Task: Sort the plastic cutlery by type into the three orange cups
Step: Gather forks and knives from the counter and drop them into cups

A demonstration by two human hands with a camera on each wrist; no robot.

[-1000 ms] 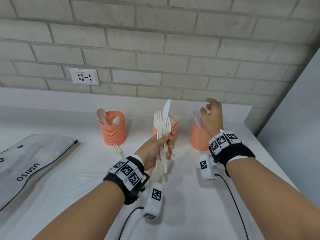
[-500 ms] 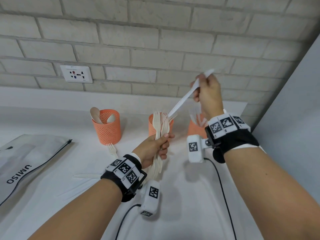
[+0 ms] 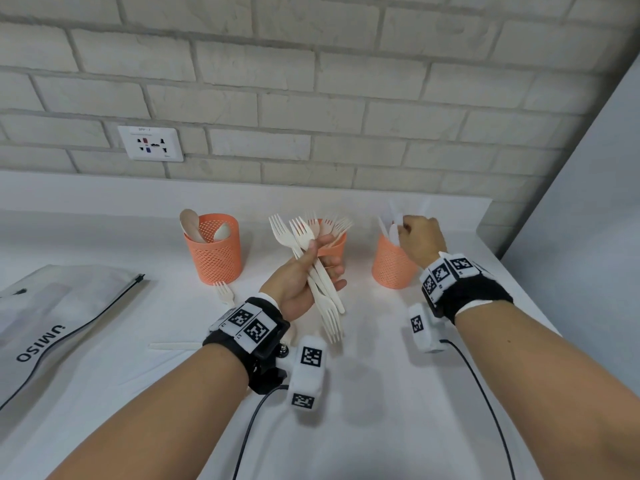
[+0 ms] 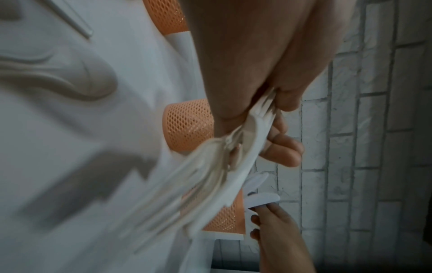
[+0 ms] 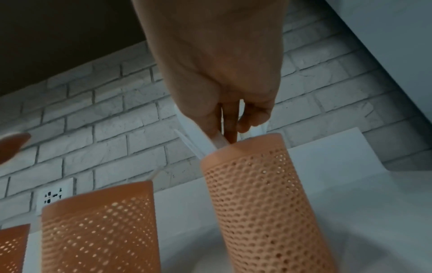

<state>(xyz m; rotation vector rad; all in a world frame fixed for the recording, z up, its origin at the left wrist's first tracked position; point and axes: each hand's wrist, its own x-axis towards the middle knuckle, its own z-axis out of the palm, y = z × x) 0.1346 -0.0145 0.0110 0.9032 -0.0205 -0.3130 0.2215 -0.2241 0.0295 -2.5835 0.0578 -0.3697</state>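
Observation:
My left hand (image 3: pixel 318 258) grips a bundle of white plastic forks (image 3: pixel 322 289) above the table, in front of the middle orange cup (image 3: pixel 334 244), which holds more forks. The bundle (image 4: pixel 187 184) fans out blurred below the left hand (image 4: pixel 268 129) in the left wrist view. My right hand (image 3: pixel 405 230) is over the right orange cup (image 3: pixel 391 268) and pinches a white knife (image 5: pixel 218 141) standing in the cup (image 5: pixel 257 194) among other knives. The left orange cup (image 3: pixel 213 247) holds spoons.
A loose fork (image 3: pixel 225 292) lies in front of the left cup, and a thin white utensil (image 3: pixel 173 346) lies nearer me. A clear zip bag (image 3: pixel 52 317) covers the table's left side. Behind the cups is a brick wall with a socket (image 3: pixel 150 143); a grey wall stands at right.
My right hand drew a knife out of the left hand's bundle, lifted it, then lowered it into the right cup. The left hand's forks have tilted to the left.

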